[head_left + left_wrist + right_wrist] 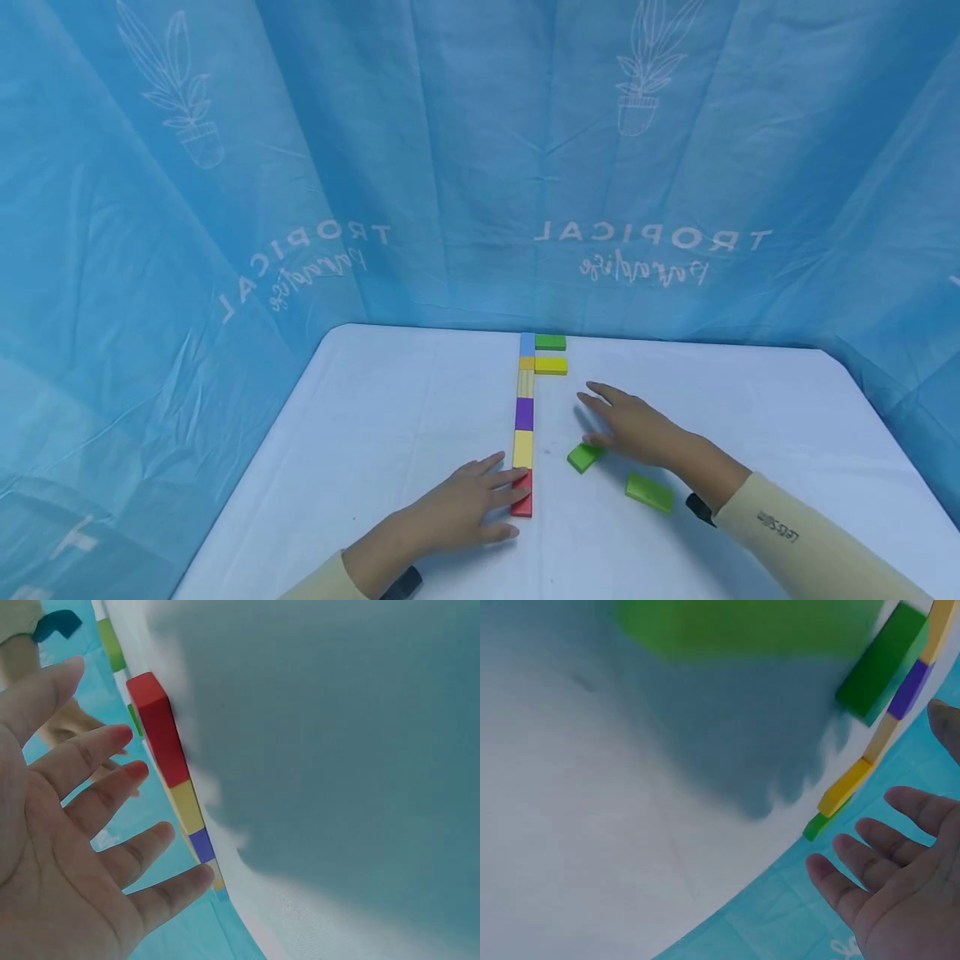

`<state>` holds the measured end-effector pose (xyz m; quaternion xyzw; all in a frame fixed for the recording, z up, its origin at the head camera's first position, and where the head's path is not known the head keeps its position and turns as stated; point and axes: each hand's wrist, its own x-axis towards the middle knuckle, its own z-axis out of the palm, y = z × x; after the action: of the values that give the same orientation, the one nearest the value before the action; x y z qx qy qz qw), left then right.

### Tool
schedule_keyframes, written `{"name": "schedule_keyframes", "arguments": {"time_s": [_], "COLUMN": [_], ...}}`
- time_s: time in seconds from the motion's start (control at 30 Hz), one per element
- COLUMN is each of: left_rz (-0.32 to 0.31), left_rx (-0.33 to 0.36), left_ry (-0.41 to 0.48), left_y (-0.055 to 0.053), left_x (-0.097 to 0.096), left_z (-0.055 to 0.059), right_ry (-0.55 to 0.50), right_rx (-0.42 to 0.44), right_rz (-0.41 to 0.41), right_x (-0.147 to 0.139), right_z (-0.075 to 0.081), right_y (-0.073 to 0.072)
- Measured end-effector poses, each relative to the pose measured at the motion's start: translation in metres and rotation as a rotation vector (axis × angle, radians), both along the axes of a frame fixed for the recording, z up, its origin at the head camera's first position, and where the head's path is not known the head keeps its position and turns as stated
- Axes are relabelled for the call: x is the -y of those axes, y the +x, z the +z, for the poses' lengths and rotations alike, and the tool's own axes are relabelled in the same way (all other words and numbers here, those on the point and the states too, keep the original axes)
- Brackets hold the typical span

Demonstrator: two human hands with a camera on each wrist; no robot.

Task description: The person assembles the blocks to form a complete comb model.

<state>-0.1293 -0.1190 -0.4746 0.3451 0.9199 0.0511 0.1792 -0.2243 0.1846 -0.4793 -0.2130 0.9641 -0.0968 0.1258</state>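
A straight row of coloured blocks runs away from the person on the white table: a red block [522,510] nearest, then a pale yellow block [522,450], a purple block [524,414], striped pale wood, orange and light blue. Over the red block reach the fingers of the left hand [467,506], spread and nearly straight; whether they touch it I cannot tell. The right hand [637,427] hovers right of the row, fingers extended, holding nothing. Its thumb is nearest a loose green block [582,458], also visible as a dark green block [883,667] in the right wrist view.
Right of the row's far end, a green block [551,342] and a yellow block [551,367] lie sideways against it. A lighter green block [649,493] lies beneath the right forearm. Behind the white table [375,400] hangs a blue printed curtain [480,167].
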Motion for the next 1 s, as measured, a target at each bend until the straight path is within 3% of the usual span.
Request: {"name": "schedule_keyframes", "arguments": {"time_s": [0.3, 0.53, 0.77, 1.0], "left_rz": [-0.014, 0.01, 0.072, 0.115], "left_rx": [-0.026, -0.009, 0.023, 0.029], "left_ry": [0.004, 0.011, 0.029, 0.063], "left_y": [0.004, 0.003, -0.001, -0.006], "left_x": [0.003, 0.002, 0.003, 0.003], "left_z": [-0.002, -0.004, -0.006, -0.007], "right_ry": [-0.031, -0.074, -0.079, -0.074], "right_rx": [-0.005, -0.015, -0.043, -0.046], "right_rz": [-0.008, 0.054, 0.097, 0.067], "right_x": [-0.017, -0.014, -0.011, -0.012], "right_z": [-0.005, -0.005, -0.007, -0.01], "right_y": [0.037, 0.06, 0.069, 0.065]}}
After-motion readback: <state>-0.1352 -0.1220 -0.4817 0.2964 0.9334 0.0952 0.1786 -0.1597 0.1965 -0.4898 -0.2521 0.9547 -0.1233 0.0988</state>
